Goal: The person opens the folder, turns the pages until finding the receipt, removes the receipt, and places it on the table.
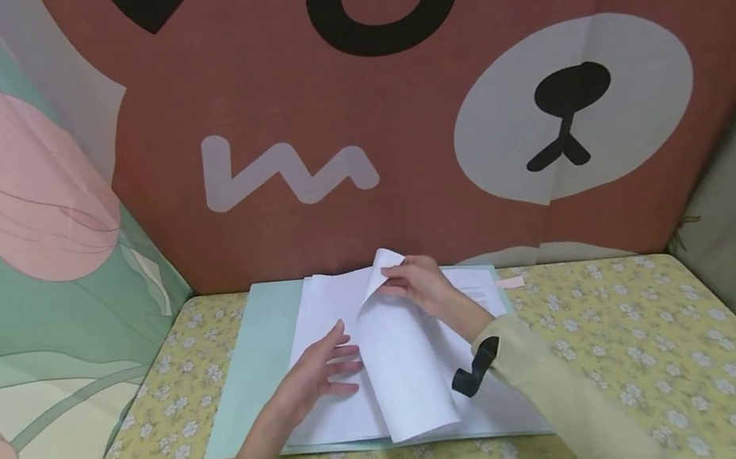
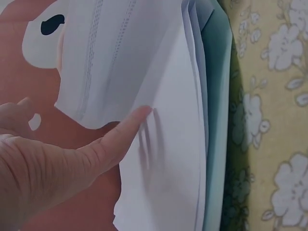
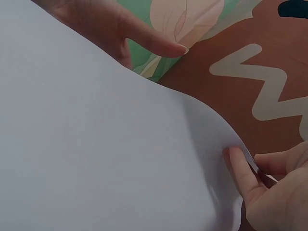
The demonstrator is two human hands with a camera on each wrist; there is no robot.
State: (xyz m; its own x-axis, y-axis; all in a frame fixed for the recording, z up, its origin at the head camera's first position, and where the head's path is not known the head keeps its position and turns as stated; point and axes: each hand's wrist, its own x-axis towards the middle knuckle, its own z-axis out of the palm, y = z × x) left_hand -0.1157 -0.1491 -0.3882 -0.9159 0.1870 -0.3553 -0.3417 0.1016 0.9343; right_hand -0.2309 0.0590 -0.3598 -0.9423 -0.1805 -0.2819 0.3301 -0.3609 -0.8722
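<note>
A white sheet of paper (image 1: 405, 372) stands lifted and curved above a stack of papers (image 1: 323, 309) in a mint-green folder (image 1: 272, 309). Near its far corner, my right hand (image 1: 420, 284) pinches the sheet between thumb and fingers; the right wrist view shows the pinched edge of that sheet (image 3: 115, 125). My left hand (image 1: 321, 369) is held over the left part of the papers, fingers spread and fairly straight, close to the lifted sheet. In the left wrist view, a finger of the left hand (image 2: 72, 159) overlaps the white pages (image 2: 168, 115).
The folder lies on a table with a yellow floral cloth (image 1: 611, 351). A pale pink tab (image 1: 511, 283) sticks out at its right side. Behind it hangs a brown bear-print cloth (image 1: 411, 134), with a tulip-print cloth (image 1: 13, 181) on the left. Dark straps (image 1: 480, 368) hang at both wrists.
</note>
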